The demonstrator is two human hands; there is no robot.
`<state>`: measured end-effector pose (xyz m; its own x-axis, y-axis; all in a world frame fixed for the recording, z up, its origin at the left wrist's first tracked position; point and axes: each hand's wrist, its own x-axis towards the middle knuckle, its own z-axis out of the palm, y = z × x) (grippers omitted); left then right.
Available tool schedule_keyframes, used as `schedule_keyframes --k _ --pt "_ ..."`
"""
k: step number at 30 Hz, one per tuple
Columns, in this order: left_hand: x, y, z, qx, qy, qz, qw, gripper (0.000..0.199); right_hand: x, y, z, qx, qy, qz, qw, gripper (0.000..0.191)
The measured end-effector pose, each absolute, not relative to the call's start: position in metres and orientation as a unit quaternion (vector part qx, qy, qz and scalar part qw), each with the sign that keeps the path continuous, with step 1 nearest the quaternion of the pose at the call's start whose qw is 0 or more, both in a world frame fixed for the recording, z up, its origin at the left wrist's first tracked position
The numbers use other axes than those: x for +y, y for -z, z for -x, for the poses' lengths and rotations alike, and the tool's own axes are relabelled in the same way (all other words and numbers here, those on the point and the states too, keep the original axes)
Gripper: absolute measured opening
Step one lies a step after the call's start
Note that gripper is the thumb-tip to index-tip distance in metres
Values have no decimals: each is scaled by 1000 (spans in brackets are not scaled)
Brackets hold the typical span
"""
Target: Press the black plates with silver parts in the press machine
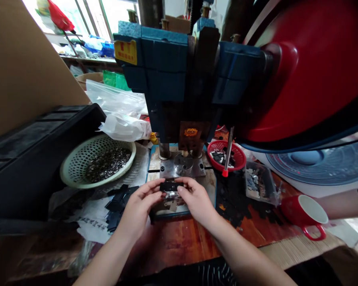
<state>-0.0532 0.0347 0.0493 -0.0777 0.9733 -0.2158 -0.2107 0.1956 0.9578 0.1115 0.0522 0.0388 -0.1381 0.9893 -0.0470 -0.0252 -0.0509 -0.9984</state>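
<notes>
Between my two hands is a small flat black plate (168,186) with tiny holes in it. My left hand (143,201) pinches its left end between thumb and fingers. At the right end, the thumb and fingers of my right hand (195,198) close on the same plate. It is just in front of the round metal die (183,164) on the bed of a blue press (164,63). Small shiny metal pieces (172,201) lie below the plate. Several more black plates (119,204) are heaped on paper left of my left hand.
A pale green basket (71,163) of small metal parts stands at left, beside a black case (41,159). To the right are a red basket (241,147), a clear plastic box (256,195) and a red mug (292,210). A large red wheel (310,71) overhangs the right side.
</notes>
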Motion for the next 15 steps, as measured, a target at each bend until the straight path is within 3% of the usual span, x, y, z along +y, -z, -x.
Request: schedule_keyframes --k 9,15 --pt "110 -44 17 581 -433 -623 293 20 109 -32 -137 -672 -188 545 465 13" --pt "144 -32 12 580 -438 -643 243 17 145 -23 -138 -671 -159 561 458 12"
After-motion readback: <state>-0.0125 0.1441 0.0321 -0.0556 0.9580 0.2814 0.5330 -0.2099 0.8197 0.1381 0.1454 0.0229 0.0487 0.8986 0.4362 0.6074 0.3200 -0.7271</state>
